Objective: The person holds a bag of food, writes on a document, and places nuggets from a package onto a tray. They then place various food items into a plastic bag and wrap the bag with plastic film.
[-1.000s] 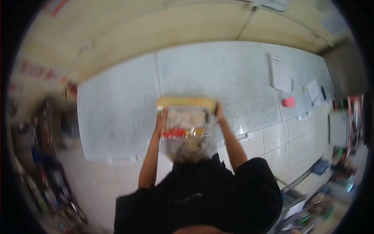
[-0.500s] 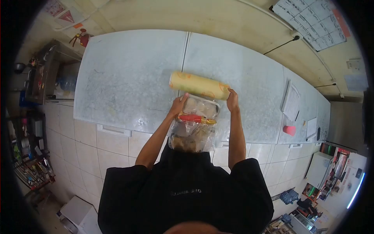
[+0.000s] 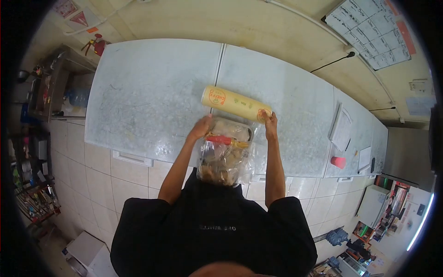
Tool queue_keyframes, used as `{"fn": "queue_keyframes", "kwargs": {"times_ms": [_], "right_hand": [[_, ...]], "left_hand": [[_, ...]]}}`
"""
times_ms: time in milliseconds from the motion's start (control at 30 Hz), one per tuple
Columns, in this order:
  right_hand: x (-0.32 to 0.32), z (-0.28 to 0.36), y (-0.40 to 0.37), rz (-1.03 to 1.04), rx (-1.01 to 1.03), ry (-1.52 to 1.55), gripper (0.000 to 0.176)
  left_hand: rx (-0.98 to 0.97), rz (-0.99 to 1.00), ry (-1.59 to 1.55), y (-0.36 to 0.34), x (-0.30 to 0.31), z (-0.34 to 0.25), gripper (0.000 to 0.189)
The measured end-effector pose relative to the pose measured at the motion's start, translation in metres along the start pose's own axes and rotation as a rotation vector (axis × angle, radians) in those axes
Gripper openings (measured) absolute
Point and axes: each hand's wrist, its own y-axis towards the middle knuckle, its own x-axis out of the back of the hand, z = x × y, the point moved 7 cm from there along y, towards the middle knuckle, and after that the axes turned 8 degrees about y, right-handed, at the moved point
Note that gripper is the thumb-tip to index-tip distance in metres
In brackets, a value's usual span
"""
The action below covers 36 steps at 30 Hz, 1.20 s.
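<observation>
A yellow printed roll of cling film point(image 3: 237, 102) lies slantwise on the white worktop. My right hand point(image 3: 271, 124) grips its right end, thumb and fingers pressed on the roll. Between the roll and my body is a food tray point(image 3: 225, 154) covered in clear film, its contents pale and brown lumps. A red and yellow packet point(image 3: 224, 140) shows across the tray's middle. At the tray's upper left corner, my left hand point(image 3: 200, 128) is closed on the clear film, the thumb pointing toward the roll. Its fingertips are partly hidden.
The white worktop point(image 3: 147, 92) is made of joined lids with a seam near the roll. To the right are papers point(image 3: 341, 127), a pink cup point(image 3: 338, 162) and a dark phone point(image 3: 373, 165). A fire extinguisher point(image 3: 96, 45) hangs at the back left.
The roll has turned, so different red print faces up. My left hand has shifted slightly left along the tray's corner. My right hand remains at the roll's right end.
</observation>
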Motion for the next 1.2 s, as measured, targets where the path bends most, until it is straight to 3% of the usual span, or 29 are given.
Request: {"fn": "queue_keyframes", "kwargs": {"times_ms": [67,100,167,233,267,300,333,367,400,433,467,500,533,567,633,700,767,833,867,900,933,967,1000,1067,1100,1167,1200], "right_hand": [[0.007,-0.002,0.002,-0.162,0.002,-0.242,0.05],[-0.006,0.004,-0.004,-0.158,0.005,-0.245,0.05],[-0.061,0.094,-0.059,-0.559,0.793,-0.816,0.062],[-0.156,0.118,-0.072,0.128,1.047,-0.908,0.068],[-0.192,0.074,-0.048,0.547,0.525,-0.754,0.069],[-0.231,0.096,-0.064,0.621,0.856,-0.902,0.061],[-0.263,0.113,-0.082,0.686,1.195,-1.042,0.053],[-0.282,0.108,-0.07,0.686,1.2,-1.041,0.053],[-0.306,0.077,-0.058,0.879,1.25,-1.402,0.04],[-0.319,0.06,-0.054,1.067,1.273,-1.771,0.029],[-0.328,0.066,-0.051,1.064,1.288,-1.769,0.029],[-0.332,0.08,-0.062,1.259,1.245,-1.792,0.023],[-0.331,0.092,-0.076,1.465,1.186,-1.809,0.021],[-0.329,0.105,-0.09,1.487,1.179,-1.815,0.021],[-0.318,0.12,-0.12,1.573,1.204,-1.772,0.02],[-0.31,0.121,-0.126,1.575,1.187,-1.77,0.018],[-0.302,0.119,-0.122,1.554,1.177,-1.757,0.016],[-0.293,0.117,-0.111,1.526,1.072,-1.575,0.022],[-0.287,0.116,-0.104,1.516,1.073,-1.573,0.022],[-0.283,0.126,-0.104,1.488,1.206,-1.408,0.023],[-0.275,0.139,-0.107,1.46,1.325,-1.241,0.024],[-0.266,0.141,-0.103,1.467,1.316,-1.244,0.024],[-0.259,0.146,-0.095,1.392,1.273,-1.308,0.023],[-0.253,0.156,-0.089,1.303,1.226,-1.377,0.023],[-0.247,0.16,-0.091,1.276,1.214,-1.406,0.022],[-0.233,0.155,-0.1,1.238,1.178,-1.435,0.021],[-0.227,0.149,-0.107,1.189,1.264,-1.466,0.021]], "left_hand": [[0.046,-0.254,0.327,-0.015,0.049,-0.042,0.07],[0.047,-0.258,0.324,-0.009,0.052,-0.04,0.07],[0.105,-0.26,0.194,0.008,0.055,-0.024,0.064],[0.132,-0.339,0.208,0.017,0.044,-0.011,0.061],[0.16,-0.405,0.223,0.017,0.04,-0.008,0.059],[0.157,-0.407,0.226,0.014,0.039,-0.017,0.059],[0.187,-0.515,0.027,0.005,0.047,-0.027,0.058],[0.217,-0.621,-0.176,-0.005,0.054,-0.028,0.058],[0.213,-0.63,-0.178,-0.007,0.055,-0.021,0.058],[0.158,-0.45,-0.338,0.0,0.047,-0.011,0.056],[0.1,-0.265,-0.49,0.009,0.041,-0.003,0.055],[0.096,-0.274,-0.493,0.01,0.049,0.001,0.055],[-0.017,-0.133,-0.453,0.011,0.045,-0.006,0.055],[-0.126,0.011,-0.419,0.007,0.034,-0.013,0.054],[-0.11,0.068,-0.331,-0.006,0.03,-0.044,0.054],[-0.118,0.123,-0.232,-0.001,0.02,-0.049,0.054],[-0.321,0.161,-0.064,0.014,0.002,-0.029,0.053],[-0.316,0.088,-0.039,0.005,0.0,-0.027,0.045],[-0.304,0.02,-0.015,-0.001,0.002,-0.023,0.037],[-0.307,0.026,-0.008,-0.007,0.005,-0.019,0.037],[-0.332,0.024,-0.248,-0.016,0.012,-0.012,0.032],[-0.351,0.017,-0.494,-0.024,0.016,-0.006,0.027],[-0.349,0.017,-0.5,-0.032,0.025,-0.005,0.027],[-0.382,0.076,-0.448,-0.053,0.052,-0.022,0.047],[-0.39,0.086,-0.448,-0.057,0.065,-0.034,0.047],[-0.351,-0.154,-0.708,-0.069,0.101,-0.044,0.029],[-0.378,-0.169,-0.473,-0.066,0.096,-0.069,0.035]]}}
